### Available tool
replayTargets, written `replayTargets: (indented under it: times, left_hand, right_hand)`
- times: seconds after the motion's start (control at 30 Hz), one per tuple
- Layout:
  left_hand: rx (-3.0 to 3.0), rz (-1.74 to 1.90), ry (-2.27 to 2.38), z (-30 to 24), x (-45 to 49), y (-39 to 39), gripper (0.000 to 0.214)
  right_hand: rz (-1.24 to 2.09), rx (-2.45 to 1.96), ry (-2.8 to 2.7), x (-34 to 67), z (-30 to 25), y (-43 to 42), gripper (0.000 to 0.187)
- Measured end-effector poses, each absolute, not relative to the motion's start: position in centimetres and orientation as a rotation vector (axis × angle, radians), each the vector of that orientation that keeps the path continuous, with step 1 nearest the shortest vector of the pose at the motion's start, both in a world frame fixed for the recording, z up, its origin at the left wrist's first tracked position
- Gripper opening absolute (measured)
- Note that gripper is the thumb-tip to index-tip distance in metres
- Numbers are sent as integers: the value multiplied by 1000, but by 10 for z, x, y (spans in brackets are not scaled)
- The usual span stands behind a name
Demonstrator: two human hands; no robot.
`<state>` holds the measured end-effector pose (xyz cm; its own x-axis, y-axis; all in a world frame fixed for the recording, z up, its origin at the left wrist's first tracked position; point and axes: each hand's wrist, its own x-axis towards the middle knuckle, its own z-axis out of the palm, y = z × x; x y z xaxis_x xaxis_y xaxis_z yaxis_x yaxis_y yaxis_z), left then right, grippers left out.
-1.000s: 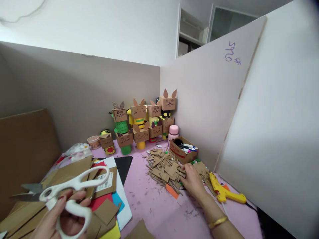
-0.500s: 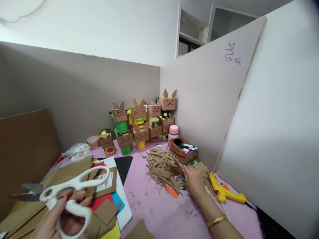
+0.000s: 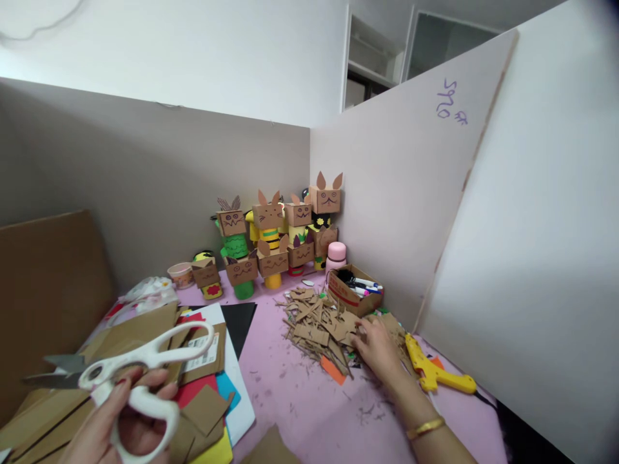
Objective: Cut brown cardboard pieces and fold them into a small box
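While the left hand [image 3: 104, 422], wrapped around the white scissors [image 3: 145, 354], is above the worktop [image 3: 290, 412] by its near left corner, the right hand [image 3: 378, 348] bends its fingers at the scrap pile [image 3: 314, 322] (whether they pinch a piece, I cannot tell). The pile lies left of those fingertips, toward the worktop's right edge; the right hand is nearer. The scissors' long axis runs leftward, blades pointing away from the pile.

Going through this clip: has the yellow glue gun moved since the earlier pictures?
No. The yellow glue gun shows no visible shift either way, judged against the grey partition behind it.
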<state>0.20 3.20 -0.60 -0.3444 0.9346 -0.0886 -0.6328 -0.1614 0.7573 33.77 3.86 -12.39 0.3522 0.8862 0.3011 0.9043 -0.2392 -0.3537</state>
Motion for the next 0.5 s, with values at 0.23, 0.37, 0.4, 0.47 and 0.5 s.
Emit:
replayTargets:
  times: [0.23,0.37,0.4,0.47,0.5]
  left_hand:
    - [446,1756,897,0,4,31,31]
    - [428,1756,879,3,3,30,30]
    - [424,1761,873,3,3,28,30]
    - [417,1772,867,2,4,26,31]
    - [412,1773,865,3,5,24,31]
  right_hand:
    - [159,-2053,-1610,336,-121,37,15]
    - [368,-1947,-1458,339,-122,40,18]
    - [442,-1913,-1419,339,-123,40,20]
    - [592,-1842,-1345,338,-125,42,22]
    - [660,-1809,-1312,336,-127,42,23]
